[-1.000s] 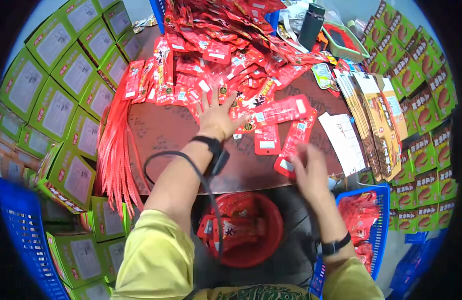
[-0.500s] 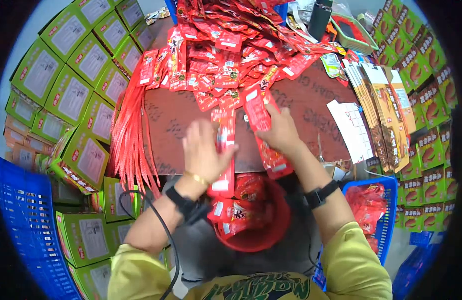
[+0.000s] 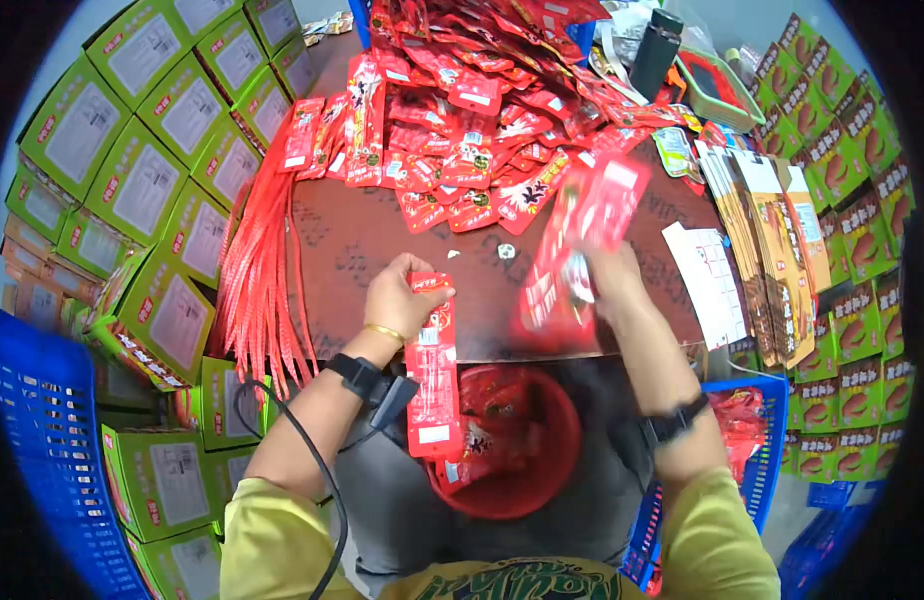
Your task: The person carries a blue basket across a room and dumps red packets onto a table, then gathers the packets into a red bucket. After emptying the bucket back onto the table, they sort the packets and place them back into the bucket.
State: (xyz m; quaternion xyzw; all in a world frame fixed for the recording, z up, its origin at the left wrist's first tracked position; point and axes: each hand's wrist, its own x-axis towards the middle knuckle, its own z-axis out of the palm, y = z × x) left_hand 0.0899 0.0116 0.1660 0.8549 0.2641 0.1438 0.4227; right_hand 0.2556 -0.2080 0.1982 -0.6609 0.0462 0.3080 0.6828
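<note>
My left hand [image 3: 397,300] is closed, thumb and fingers pinching the top of a long red packet [image 3: 432,385] that hangs over the table's front edge. My right hand [image 3: 614,275] grips a bunch of red packets [image 3: 600,205], blurred by motion and tilted above the table's right half. Below the table edge stands a red bucket [image 3: 565,445] with several red packets [image 3: 507,440] inside. The lower end of the left packet overlaps the bucket's left rim. A large heap of red packets [image 3: 462,130] covers the back of the table.
Long red strips [image 3: 257,270] drape over the table's left edge. Green boxes [image 3: 147,180] are stacked at left, and more green boxes [image 3: 852,330] at right. Folded cardboard [image 3: 772,250], a paper sheet [image 3: 704,280], a dark flask [image 3: 655,55] and a blue basket [image 3: 777,440] lie rightward.
My left hand has gone from flat and spread to pinching the packet's top, and the packet has moved down. My right hand has swung its packets to the right.
</note>
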